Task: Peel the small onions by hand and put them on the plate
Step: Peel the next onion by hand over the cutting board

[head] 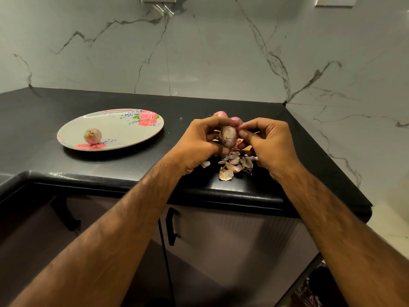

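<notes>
Both hands meet above the counter (181, 103), right of centre. The left hand (200, 144) curls its fingers and thumb round an onion (228, 135) and holds it upright in the air. The right hand (269, 144) has its fingers bent close, thumb and forefinger pinching at the onion's 3 o'clock side. The onion's skin looks dull purple and partly on.

At 12 o'clock from the hands, two more onions (221, 114) lie on the counter, mostly hidden behind the knuckles. At 6 o'clock, a heap of skins (232, 165) lies under the hands, near the counter's front edge (221, 192).

The plate (124, 127) sits at 9 o'clock, well apart from the hands, with bare black counter between. One peeled onion (92, 136) rests on it near its 8 o'clock rim. The plate stands back from the front edge. The marble wall (221, 63) closes the counter at 12 and 3 o'clock.
</notes>
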